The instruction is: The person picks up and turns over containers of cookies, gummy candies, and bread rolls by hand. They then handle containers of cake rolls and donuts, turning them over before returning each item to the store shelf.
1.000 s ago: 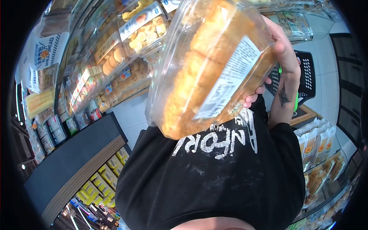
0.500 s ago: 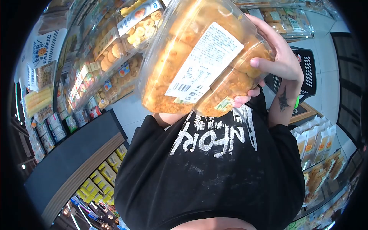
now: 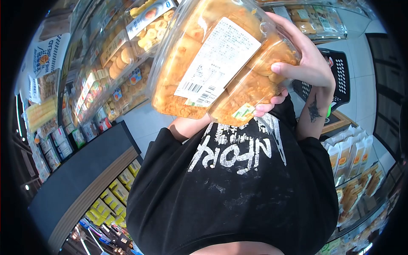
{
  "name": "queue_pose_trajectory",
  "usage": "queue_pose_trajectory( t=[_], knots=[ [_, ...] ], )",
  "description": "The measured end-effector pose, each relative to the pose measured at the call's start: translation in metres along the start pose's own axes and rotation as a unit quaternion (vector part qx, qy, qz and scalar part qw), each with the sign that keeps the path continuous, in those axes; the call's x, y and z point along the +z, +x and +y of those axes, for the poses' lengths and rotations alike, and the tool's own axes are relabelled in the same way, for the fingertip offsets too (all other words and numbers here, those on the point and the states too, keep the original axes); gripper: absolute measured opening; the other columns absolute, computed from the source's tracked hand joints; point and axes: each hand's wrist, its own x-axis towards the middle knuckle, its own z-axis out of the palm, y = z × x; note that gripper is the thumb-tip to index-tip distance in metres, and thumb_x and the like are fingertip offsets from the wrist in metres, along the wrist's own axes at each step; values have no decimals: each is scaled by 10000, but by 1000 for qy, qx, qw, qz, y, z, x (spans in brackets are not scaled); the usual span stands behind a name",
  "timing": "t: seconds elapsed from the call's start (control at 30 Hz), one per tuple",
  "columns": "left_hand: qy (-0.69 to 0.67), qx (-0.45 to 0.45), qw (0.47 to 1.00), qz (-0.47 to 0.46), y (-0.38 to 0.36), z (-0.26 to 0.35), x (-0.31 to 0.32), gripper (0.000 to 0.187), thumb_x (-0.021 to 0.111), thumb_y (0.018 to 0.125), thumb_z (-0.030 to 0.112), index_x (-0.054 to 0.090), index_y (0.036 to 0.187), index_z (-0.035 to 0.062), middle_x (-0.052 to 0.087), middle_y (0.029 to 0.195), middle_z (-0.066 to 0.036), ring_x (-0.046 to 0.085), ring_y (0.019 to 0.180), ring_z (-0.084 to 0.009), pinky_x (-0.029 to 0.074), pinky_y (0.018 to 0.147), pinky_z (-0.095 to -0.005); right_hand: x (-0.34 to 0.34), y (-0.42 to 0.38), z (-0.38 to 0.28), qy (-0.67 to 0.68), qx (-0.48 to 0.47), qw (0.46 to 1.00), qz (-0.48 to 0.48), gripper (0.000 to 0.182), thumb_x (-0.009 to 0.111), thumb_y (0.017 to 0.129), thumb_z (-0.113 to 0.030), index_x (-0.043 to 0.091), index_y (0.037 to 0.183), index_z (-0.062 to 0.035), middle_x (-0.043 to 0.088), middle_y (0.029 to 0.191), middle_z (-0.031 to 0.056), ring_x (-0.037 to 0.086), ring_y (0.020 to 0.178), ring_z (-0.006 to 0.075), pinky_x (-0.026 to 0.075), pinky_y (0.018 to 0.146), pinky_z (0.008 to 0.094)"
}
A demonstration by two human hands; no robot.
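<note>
A clear plastic pack of golden-brown bread rolls is held up, tilted, in front of my chest. A white printed label with a barcode faces me, and a small green-and-white sticker sits near the lower corner. My right hand grips the pack's right side, thumb on the near face and fingers along the far edge. My left forearm passes behind the pack. Fingertips curling over its lower right edge appear to be my left hand; the rest of that hand is hidden.
Shelves of packaged biscuits and a bag of wheat bread stand to the left, above a dark counter edge. On the right are a black perforated basket, upright white packets and more packed bread.
The pack has shifted slightly up and left, its label tilting a little, with both hands still on it. More of my left forearm shows below the pack.
</note>
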Motion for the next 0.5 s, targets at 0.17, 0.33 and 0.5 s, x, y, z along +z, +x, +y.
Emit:
queue_pose_trajectory(
  t=[0.17, 0.33, 0.5],
  knots=[
    [5, -3, 1000, -12, 0, 1, -3, 825, 428, 763, 619, 266, 1177, -76, 360, 955, -191, 438, 764, -248, 394, 610, -304, 0, 1, 4, -15, -23, 1000, 2, 776, 651, 669, -140, 248, 1309, 35, 362, 1289, 158, 325, 1220, 214, 244, 1014, 315],
    [55, 5, 998, -29, 8, 5, -3, 825, 428, 761, 618, 273, 1158, -88, 363, 936, -183, 440, 706, -235, 391, 582, -299, -4, 1, 10, -26, -27, 999, 13, 817, 672, 648, -210, 253, 1306, 34, 365, 1287, 151, 331, 1213, 215, 248, 1009, 322],
    [-15, -17, 1000, 4, 7, 3, -13, 792, 426, 781, 589, 272, 1152, -94, 369, 927, -171, 444, 683, -233, 395, 560, -298, -13, -4, 20, -44, -16, 999, 22, 847, 689, 636, -244, 253, 1311, 23, 368, 1287, 139, 335, 1208, 212, 257, 995, 312]
  ],
)
